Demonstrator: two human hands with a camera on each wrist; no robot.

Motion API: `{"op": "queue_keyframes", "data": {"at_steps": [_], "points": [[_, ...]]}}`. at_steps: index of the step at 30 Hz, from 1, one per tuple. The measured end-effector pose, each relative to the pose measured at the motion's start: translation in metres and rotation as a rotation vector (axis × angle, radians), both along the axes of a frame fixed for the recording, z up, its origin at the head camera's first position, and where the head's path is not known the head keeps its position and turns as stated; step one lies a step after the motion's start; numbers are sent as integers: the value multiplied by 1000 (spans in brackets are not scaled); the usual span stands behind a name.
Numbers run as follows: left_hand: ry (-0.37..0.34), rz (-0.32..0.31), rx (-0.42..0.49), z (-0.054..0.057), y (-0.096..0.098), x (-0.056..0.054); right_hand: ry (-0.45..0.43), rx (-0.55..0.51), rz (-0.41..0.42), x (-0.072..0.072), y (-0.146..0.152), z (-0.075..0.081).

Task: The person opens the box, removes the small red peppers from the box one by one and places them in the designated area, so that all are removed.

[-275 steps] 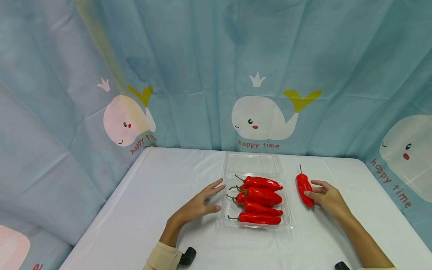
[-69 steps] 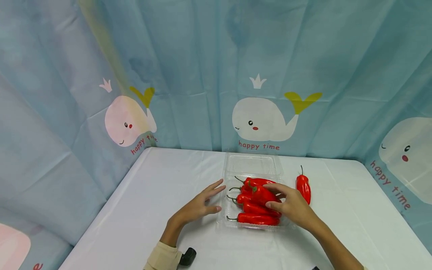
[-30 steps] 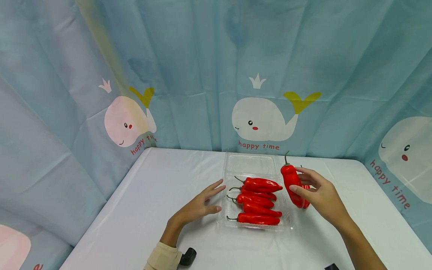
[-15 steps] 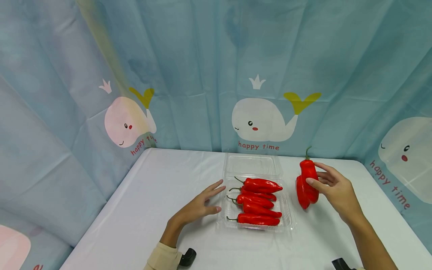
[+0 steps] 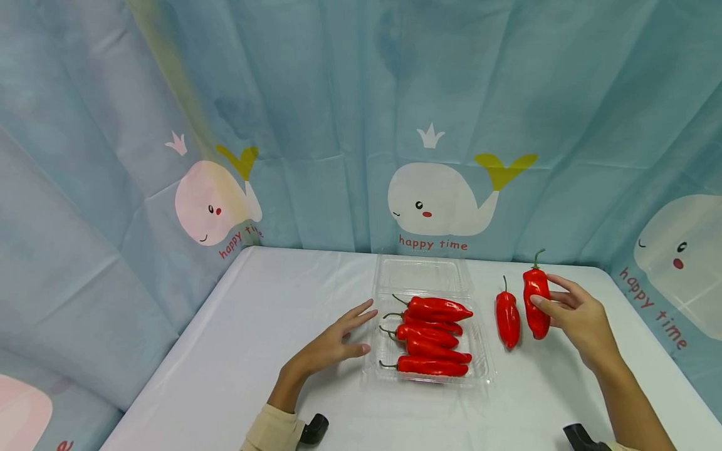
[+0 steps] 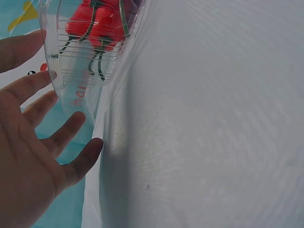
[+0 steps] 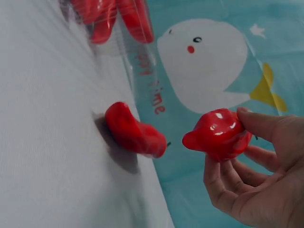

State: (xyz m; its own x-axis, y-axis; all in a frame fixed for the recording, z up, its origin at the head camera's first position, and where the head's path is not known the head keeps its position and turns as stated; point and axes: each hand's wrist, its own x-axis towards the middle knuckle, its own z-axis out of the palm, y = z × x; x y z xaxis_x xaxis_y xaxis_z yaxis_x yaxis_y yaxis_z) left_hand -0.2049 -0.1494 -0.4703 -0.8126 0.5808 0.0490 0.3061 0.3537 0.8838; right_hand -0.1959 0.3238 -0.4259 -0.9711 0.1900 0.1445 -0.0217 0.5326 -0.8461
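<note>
My right hand (image 5: 581,316) pinches a red pepper (image 5: 536,304) between thumb and fingers, its green stem pointing up and away. In the right wrist view this held pepper (image 7: 219,135) hangs above the table. Just left of it, a second red pepper (image 5: 508,321) lies on the tabletop. Several red peppers (image 5: 433,366) lie crosswise in a clear plastic container (image 5: 481,369), stems to the left. Against the container's left side my left hand (image 5: 333,341) rests with fingers spread; in the left wrist view its fingertips (image 6: 52,75) are at the clear wall.
The container's hinged lid (image 5: 420,274) lies folded back behind it. A white cloth (image 5: 271,300) covers the table. Blue curtains (image 5: 316,125) printed with whales stand at the table's back and sides.
My right hand has lifted a pepper out of the container and carried it right, past the pepper on the table. Earlier, that table pepper was under the right hand. The left hand stays put.
</note>
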Motion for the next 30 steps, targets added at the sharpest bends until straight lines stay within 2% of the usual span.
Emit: {"op": "queue_keyframes", "data": {"at_steps": [8,14,23,30], "points": [[1,3,-4,0,0,0,-123,13,-42,-6,17,-11],[3,3,-9,0,0,0,-204,12,-44,-9,26,-16],[-1,7,-10,0,0,0,-310,18,-58,-15,36,-25],[-3,5,-9,-1,0,-1,-358,29,-69,-18,40,-31]]}}
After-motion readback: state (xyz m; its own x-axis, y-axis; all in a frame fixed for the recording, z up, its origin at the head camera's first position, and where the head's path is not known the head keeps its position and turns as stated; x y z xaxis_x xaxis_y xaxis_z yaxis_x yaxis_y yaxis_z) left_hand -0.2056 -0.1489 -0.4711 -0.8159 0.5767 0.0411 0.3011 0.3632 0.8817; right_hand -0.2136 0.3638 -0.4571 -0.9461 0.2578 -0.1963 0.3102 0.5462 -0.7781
